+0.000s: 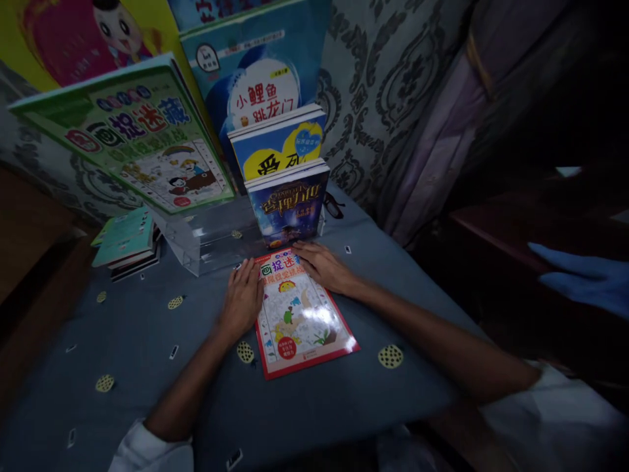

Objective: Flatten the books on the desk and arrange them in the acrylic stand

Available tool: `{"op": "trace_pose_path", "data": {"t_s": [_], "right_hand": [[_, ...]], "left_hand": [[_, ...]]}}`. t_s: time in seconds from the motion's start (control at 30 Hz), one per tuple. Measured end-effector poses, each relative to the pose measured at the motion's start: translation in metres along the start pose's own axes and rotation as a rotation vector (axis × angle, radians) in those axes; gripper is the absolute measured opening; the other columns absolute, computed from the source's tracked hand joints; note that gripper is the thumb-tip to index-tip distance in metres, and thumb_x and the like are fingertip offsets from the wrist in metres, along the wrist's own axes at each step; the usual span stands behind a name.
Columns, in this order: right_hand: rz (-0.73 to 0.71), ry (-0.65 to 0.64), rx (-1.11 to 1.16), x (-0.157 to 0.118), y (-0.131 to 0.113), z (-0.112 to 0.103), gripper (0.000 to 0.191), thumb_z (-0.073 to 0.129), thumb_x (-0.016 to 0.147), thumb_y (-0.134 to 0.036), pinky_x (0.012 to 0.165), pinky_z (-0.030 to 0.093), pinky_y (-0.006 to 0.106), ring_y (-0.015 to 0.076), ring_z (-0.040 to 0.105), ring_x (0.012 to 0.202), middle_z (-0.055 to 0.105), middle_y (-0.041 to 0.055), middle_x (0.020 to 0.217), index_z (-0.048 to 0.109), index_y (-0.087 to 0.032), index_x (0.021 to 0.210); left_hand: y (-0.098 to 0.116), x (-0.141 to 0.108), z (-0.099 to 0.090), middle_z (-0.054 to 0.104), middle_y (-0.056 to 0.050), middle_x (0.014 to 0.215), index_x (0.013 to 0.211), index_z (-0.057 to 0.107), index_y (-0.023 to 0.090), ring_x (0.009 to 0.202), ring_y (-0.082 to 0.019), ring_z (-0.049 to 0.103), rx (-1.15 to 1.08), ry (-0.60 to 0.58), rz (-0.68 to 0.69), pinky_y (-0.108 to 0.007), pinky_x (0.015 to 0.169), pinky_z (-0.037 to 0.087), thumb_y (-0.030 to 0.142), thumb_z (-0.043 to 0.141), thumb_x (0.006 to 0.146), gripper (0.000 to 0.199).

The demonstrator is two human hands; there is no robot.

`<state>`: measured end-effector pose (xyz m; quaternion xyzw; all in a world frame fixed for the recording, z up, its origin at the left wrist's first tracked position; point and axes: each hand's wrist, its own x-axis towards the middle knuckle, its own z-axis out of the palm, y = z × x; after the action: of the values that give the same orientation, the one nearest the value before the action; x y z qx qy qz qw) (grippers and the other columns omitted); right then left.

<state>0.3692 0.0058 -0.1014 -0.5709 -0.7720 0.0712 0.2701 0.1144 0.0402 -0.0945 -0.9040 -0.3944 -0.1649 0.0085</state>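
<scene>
1. Gleams like glossy coated paper on the red-bordered book (297, 321), with white glare across the smooth cover.
2. Looks like matt cloth on the blue-grey surface (142, 347).
3. Seems clear, smooth plastic on the stand (184, 239), catching pale highlights.
4. Appears as smooth printed paper on the green book (142, 134), with little shine.
5. Hangs as folded cloth, softly lustrous, on the purple curtain (437, 147).
6. Reads as matt white cloth on the sleeves (153, 452).

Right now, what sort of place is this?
Probably a room in a home, maybe a reading corner: illustrated books propped up at the back of a table, a pineapple-print tablecloth, and a gathered, tied curtain behind. Much of the right side is too dark to tell.
</scene>
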Motion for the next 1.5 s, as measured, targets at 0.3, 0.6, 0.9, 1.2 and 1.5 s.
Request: {"op": "trace_pose_path", "data": {"t_s": [0.3,0.6,0.9,1.2,1.5], "right_hand": [[-0.011,-0.043,0.278,0.008,0.020,-0.010,0.044,0.039,0.098,-0.018,0.109,0.045,0.048,0.0237,0.058,0.131,0.064,0.0098,0.140,0.060,-0.017,0.136],[-0.048,-0.044,0.217,0.008,0.017,-0.007,0.042,0.039,0.099,-0.017,0.113,0.040,0.048,0.0227,0.053,0.135,0.060,0.0117,0.144,0.058,-0.016,0.137],[-0.023,-0.078,0.118,0.003,0.006,-0.008,0.042,0.051,0.098,-0.027,0.116,0.035,0.052,0.0278,0.047,0.140,0.052,0.0124,0.151,0.057,-0.017,0.138],[-0.017,-0.068,0.091,0.000,0.004,-0.008,0.044,0.045,0.099,-0.025,0.116,0.034,0.050,0.0268,0.046,0.142,0.052,0.0141,0.151,0.056,-0.015,0.141],[-0.017,-0.069,0.017,-0.003,0.002,-0.004,0.043,0.045,0.100,-0.024,0.118,0.031,0.051,0.0243,0.044,0.143,0.052,0.0132,0.151,0.055,-0.015,0.141]], "left_hand": [[0.004,0.014,-0.008,0.035,-0.020,0.160,0.151,0.036,0.008,0.151,-0.031,0.030,0.012,-0.204,0.120,-0.054,0.121,0.025,0.045,0.029,0.106,0.059],[0.072,0.028,-0.014,0.029,-0.017,0.163,0.155,0.030,0.010,0.154,-0.024,0.019,-0.053,-0.433,0.526,-0.051,0.126,0.013,0.048,0.030,0.106,0.062],[0.112,-0.028,-0.046,0.034,0.001,0.161,0.155,0.032,0.029,0.151,-0.019,0.030,-0.307,-0.579,0.813,-0.049,0.129,0.008,0.033,0.040,0.104,0.052],[0.083,-0.010,-0.041,0.037,-0.003,0.161,0.154,0.036,0.017,0.150,-0.017,0.031,-0.251,-0.501,0.501,-0.037,0.128,0.016,0.030,0.027,0.107,0.050],[-0.004,0.011,-0.006,0.042,-0.020,0.156,0.150,0.037,0.010,0.150,-0.028,0.033,-0.095,-0.116,0.006,-0.053,0.121,0.029,0.040,0.031,0.106,0.054]]}}
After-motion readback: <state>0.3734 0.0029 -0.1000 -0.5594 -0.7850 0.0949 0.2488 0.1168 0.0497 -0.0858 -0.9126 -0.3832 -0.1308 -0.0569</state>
